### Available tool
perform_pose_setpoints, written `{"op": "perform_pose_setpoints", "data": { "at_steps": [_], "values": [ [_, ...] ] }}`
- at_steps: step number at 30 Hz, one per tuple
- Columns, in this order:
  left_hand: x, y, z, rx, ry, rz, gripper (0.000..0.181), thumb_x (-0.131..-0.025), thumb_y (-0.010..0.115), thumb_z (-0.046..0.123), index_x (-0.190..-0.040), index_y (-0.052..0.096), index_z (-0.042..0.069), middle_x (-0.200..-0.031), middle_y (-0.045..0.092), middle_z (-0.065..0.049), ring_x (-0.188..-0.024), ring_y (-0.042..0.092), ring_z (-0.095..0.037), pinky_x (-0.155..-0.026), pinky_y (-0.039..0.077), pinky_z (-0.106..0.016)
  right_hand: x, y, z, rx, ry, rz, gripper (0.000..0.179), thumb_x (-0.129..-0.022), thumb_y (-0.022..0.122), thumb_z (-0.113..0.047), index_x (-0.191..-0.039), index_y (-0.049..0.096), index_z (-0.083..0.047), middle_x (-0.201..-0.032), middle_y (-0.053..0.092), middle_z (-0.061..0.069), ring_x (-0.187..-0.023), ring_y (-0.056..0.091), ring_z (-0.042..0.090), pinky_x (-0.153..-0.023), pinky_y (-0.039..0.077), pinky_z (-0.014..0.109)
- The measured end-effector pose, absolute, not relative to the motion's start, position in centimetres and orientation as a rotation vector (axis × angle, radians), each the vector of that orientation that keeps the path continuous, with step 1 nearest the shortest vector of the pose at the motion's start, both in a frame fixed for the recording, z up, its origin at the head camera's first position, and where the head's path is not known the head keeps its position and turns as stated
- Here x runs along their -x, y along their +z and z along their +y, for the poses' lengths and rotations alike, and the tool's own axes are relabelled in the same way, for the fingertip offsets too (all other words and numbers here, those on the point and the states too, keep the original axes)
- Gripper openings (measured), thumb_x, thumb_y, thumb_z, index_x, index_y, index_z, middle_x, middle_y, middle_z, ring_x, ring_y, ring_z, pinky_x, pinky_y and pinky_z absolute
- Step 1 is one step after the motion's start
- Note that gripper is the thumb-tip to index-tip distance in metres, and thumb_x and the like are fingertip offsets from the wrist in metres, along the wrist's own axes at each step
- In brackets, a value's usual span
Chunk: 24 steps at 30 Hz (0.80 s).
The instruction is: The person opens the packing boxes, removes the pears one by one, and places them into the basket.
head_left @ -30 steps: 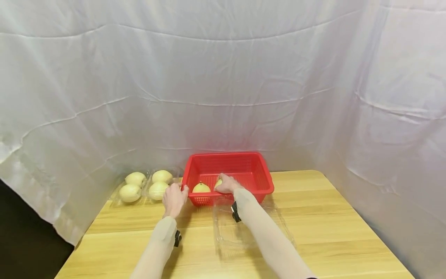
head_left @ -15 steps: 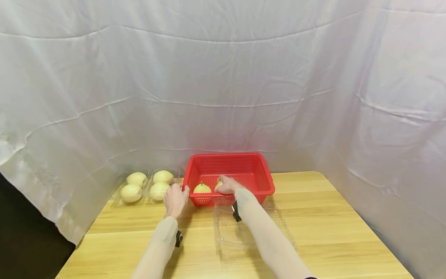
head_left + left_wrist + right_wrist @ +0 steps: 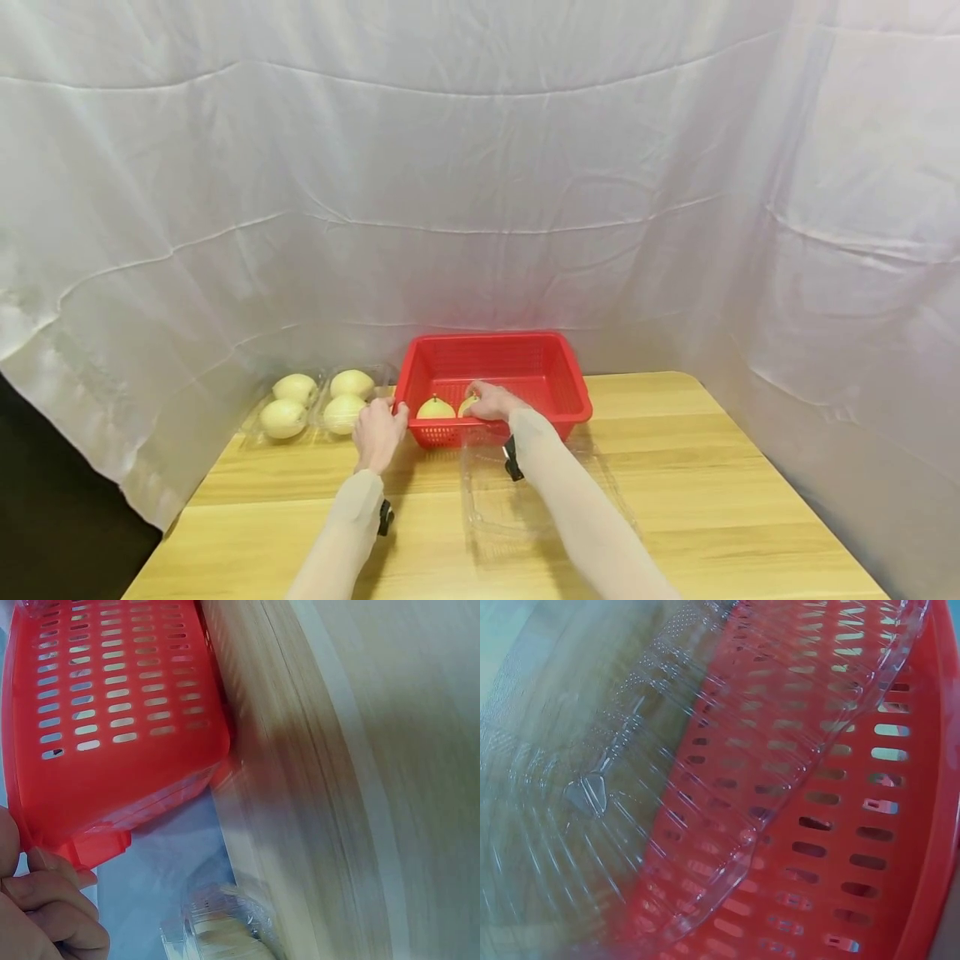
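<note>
A red slotted plastic basket (image 3: pixel 487 356) stands at the back middle of the table. My left hand (image 3: pixel 378 431) grips its front left corner; in the left wrist view the curled fingers (image 3: pixel 56 900) hold the rim. Inside the basket, my right hand (image 3: pixel 491 402) holds a pale yellow pear (image 3: pixel 466 406) by its sides, partly covered by the hand. Close to its left sits another pear (image 3: pixel 435 408), stem up, near the front wall. Before the basket lies a clear plastic clamshell box (image 3: pixel 498 527), partly under my right forearm. The right wrist view shows its ribbed wall (image 3: pixel 592 795) against the basket's slots.
To the left of the basket are two clear boxes side by side, holding pears such as the left one (image 3: pixel 282 418) and the right one (image 3: pixel 345 414). Pale curtains (image 3: pixel 480 208) hang behind and beside the wooden table (image 3: pixel 697 467).
My right hand has lowered the pear slightly and shifted it left, narrowing the gap to the other pear. The left hand keeps its hold on the basket's corner.
</note>
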<state>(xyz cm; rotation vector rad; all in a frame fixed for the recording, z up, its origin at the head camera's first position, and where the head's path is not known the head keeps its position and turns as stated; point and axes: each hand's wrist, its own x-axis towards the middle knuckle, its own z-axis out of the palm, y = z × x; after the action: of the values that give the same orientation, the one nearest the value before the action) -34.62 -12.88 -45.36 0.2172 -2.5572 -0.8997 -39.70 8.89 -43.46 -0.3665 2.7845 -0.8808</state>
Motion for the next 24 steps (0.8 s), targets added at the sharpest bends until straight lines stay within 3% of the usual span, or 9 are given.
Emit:
{"op": "perform_pose_setpoints", "data": {
  "at_steps": [8,15,24],
  "values": [
    [34.5,-45.4,-12.7,-0.207,-0.915,-2.555,0.026,-0.090,0.056,0.029,-0.099,0.075,0.013,-0.091,0.071,-0.014,-0.080,0.065,-0.037,-0.062,0.047,-0.048,39.2,-43.1,9.5,0.468,-0.897,2.819,0.032,-0.085,0.070,-0.029,-0.113,0.065,-0.014,-0.116,0.065,0.006,-0.101,0.057,0.022,-0.095,0.046,0.043],
    [34.7,-45.4,-12.9,-0.205,-0.916,-2.538,0.029,-0.091,0.056,0.030,-0.105,0.075,0.013,-0.096,0.072,-0.016,-0.084,0.066,-0.039,-0.064,0.049,-0.049,38.9,-42.9,10.1,0.489,-0.875,2.880,0.047,-0.088,0.067,-0.033,-0.129,0.061,-0.011,-0.130,0.063,0.008,-0.123,0.056,0.026,-0.104,0.044,0.045],
    [34.5,-45.5,-13.0,-0.206,-0.903,-2.560,0.027,-0.091,0.056,0.030,-0.102,0.075,0.014,-0.090,0.071,-0.014,-0.079,0.064,-0.036,-0.059,0.046,-0.046,38.4,-43.1,10.8,0.530,-0.933,2.887,0.031,-0.092,0.064,-0.028,-0.118,0.067,-0.012,-0.114,0.069,0.008,-0.107,0.064,0.023,-0.092,0.051,0.043]
  ]
}}
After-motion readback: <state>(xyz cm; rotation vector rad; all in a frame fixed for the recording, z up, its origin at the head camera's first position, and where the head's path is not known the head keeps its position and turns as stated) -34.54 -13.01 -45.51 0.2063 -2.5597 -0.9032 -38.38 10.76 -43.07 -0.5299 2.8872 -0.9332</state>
